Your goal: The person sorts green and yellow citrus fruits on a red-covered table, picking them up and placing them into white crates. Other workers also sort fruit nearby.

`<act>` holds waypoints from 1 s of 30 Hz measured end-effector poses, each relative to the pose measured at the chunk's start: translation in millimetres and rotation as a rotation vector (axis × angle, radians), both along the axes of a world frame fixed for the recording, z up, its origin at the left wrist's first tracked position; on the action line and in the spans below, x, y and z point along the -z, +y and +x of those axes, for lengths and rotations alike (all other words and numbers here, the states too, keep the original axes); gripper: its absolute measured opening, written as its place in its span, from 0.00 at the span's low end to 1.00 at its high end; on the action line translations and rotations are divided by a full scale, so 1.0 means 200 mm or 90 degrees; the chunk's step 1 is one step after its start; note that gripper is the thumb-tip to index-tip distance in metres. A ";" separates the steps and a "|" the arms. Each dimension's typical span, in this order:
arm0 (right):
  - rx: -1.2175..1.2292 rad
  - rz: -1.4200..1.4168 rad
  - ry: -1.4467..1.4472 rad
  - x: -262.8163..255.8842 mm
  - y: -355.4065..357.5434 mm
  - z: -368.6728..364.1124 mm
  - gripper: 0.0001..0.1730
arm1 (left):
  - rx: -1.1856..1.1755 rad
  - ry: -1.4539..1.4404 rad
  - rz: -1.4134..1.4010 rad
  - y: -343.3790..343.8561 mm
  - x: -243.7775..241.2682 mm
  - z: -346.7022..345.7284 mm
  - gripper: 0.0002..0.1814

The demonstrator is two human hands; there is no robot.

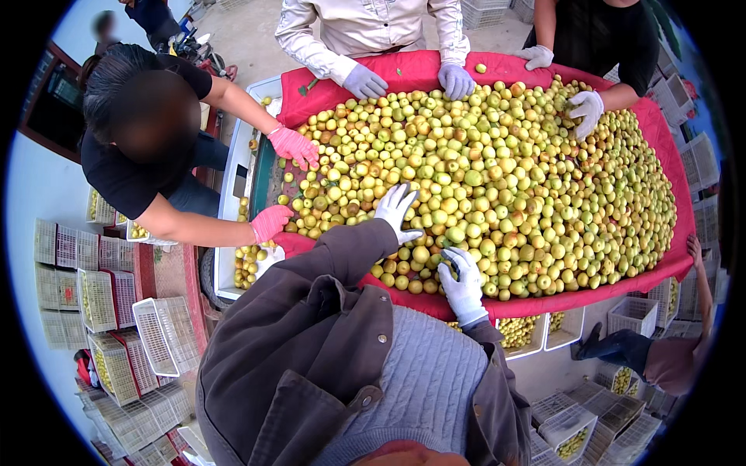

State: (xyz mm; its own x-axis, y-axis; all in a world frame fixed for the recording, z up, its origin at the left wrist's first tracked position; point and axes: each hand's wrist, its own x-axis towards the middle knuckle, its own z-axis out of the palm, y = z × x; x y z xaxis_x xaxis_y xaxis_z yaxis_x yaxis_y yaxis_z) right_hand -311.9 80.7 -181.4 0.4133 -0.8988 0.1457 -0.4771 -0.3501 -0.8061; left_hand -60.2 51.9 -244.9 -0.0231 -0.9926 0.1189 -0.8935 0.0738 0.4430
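A wide heap of yellow-green, brown-flecked fruits (524, 192), like jujubes, covers a table lined with red cloth (641, 285). My left hand (399, 212), in a white glove with grey on it, rests on the heap with its fingers spread and nothing in its grasp. Closer to the near edge is my right hand (464, 285), gloved alike, its fingers curled beside a greener fruit (454, 235). Whether a fruit sits inside those curled fingers is hidden.
A co-worker's pink-gloved hands (294, 148) work at the table's left end, by a white-framed chute (227, 262). Across stand two people with gloved hands (457, 81) at the fruit. Plastic crates (166, 335) are stacked left; fruit-filled crates (518, 335) stand beneath the near edge.
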 end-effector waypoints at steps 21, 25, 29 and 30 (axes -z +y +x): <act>-0.382 -0.010 0.365 0.14 -0.07 0.38 0.47 | -0.040 -0.267 -0.021 0.03 0.17 0.53 0.27; -0.479 0.037 0.250 0.17 -0.05 0.43 0.42 | -0.117 -0.280 0.073 0.17 0.18 0.61 0.30; -0.559 0.064 0.236 0.20 -0.02 0.43 0.36 | -0.130 -0.123 0.113 0.24 0.10 0.39 0.26; -0.567 0.065 0.229 0.20 -0.01 0.42 0.35 | -0.126 -0.147 0.063 0.24 0.04 0.27 0.30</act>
State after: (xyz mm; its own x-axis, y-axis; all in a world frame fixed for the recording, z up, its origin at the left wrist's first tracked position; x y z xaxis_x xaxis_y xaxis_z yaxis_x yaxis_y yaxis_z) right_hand -228.0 77.8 -221.6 0.9545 -0.2349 -0.1836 -0.2940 -0.6394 -0.7105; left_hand -6.8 100.2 -253.6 0.1559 -0.9872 0.0350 -0.9642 -0.1444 0.2226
